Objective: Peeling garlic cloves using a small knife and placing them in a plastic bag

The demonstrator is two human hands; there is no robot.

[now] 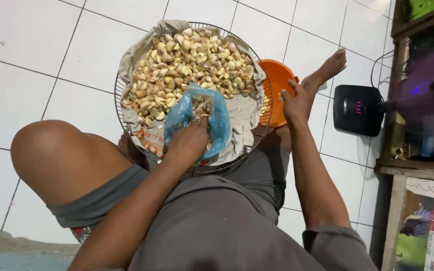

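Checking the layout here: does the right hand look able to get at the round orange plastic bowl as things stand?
Probably yes: the right hand already rests at the round orange plastic bowl, beside the round wire tray, with nothing between them.

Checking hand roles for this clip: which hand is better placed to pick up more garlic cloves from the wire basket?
Probably the left hand: it is over the round wire basket, holding the blue plastic bag. The right hand rests at the orange bowl.
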